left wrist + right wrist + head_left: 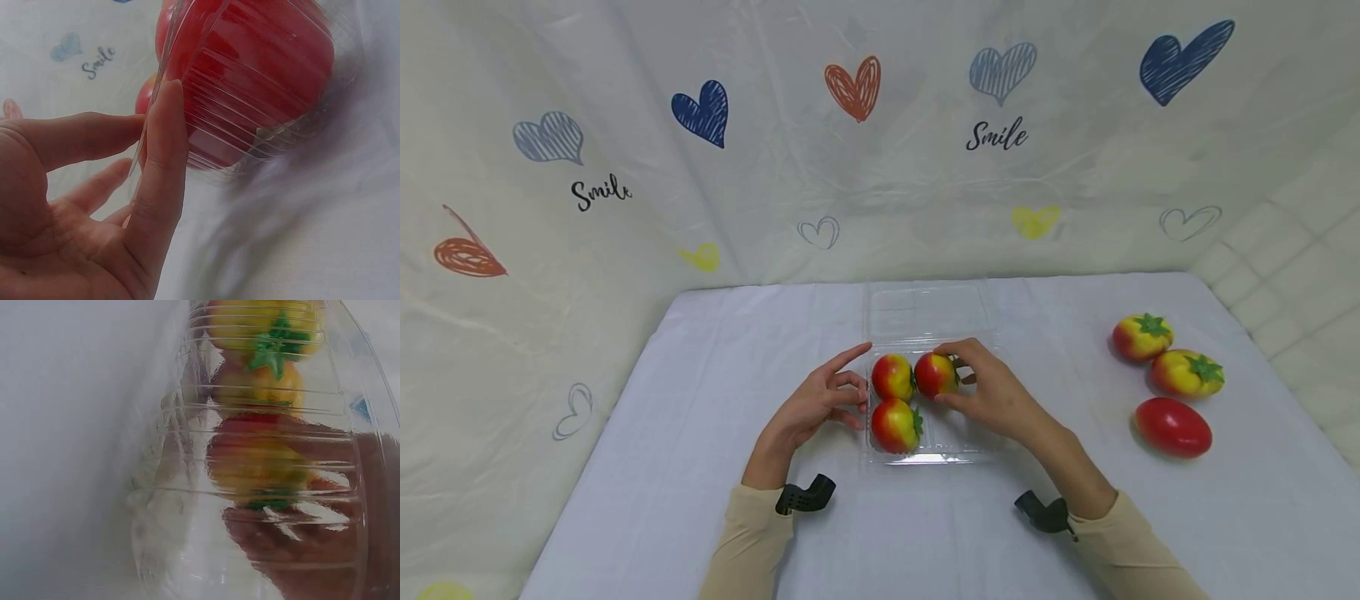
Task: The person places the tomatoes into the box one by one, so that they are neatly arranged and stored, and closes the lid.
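Note:
A clear plastic clamshell box point(958, 435) lies open on the table, its lid point(928, 310) folded back toward the wall. My left hand point(811, 408) pinches the box's left rim between thumb and finger, as the left wrist view point(147, 134) shows. Inside, along the left side, sit two red-and-yellow persimmon-like fruits, one at the back point(891, 377) and one in front point(895, 426). With thumb and fingers, my right hand point(996, 396) grips a third such fruit point(934, 375) in the box's back part, beside the back-left one. Through the box wall, the right wrist view shows this fruit point(259, 462).
To the right on the white tablecloth point(700, 433) lie two more persimmon-like fruits, one behind point(1141, 337) and one nearer point(1186, 372). In front of them is a smooth red oval fruit point(1172, 427). A printed curtain point(917, 183) hangs behind the table.

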`<state>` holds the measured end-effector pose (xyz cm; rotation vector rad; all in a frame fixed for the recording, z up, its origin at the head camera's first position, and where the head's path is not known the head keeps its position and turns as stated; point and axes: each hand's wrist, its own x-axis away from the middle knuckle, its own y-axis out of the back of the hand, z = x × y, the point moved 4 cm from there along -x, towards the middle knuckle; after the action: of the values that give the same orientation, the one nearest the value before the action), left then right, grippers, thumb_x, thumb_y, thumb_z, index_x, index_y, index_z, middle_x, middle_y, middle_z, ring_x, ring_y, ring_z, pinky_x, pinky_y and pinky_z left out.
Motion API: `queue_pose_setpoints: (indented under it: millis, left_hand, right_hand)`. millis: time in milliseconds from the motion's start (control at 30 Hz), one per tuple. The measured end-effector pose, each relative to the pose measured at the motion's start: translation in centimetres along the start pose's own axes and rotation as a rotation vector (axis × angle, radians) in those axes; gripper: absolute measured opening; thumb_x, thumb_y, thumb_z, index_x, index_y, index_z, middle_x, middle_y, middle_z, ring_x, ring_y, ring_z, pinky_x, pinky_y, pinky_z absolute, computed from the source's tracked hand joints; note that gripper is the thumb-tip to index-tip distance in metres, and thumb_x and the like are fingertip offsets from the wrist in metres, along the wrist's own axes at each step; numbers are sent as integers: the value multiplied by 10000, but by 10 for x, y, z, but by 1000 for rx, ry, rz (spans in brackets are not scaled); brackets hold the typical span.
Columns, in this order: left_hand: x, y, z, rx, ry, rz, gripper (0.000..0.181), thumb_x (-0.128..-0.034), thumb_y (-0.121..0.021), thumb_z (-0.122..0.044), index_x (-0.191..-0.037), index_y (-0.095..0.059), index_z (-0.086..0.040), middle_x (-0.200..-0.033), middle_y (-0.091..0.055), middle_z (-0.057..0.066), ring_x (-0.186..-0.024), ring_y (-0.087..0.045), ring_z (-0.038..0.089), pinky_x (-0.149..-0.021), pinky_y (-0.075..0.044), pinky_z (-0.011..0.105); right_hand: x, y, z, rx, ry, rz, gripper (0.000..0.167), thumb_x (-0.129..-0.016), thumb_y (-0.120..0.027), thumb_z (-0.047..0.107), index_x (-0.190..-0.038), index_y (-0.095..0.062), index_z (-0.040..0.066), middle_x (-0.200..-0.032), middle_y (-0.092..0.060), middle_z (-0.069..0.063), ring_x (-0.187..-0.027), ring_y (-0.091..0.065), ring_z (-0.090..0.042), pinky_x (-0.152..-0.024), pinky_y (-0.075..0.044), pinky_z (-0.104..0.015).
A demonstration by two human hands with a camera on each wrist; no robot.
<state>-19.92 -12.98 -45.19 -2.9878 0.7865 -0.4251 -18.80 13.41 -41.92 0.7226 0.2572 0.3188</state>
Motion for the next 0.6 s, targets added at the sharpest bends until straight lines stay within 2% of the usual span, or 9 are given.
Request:
queue_pose_setpoints:
  millis: [600]
  left_hand:
    - [1, -1, -1, 3, -2, 4, 739, -998, -606, -52, -1645, -311, -251, -929, -605, 28, -781, -618, 184, -694, -655, 331]
  right_hand:
    - [-1, -5, 1, 21, -26, -4, 657, -822, -865, 100, -1405, -563, 137, -1324, -549, -139, -1219, -642, -329, -967, -615, -486]
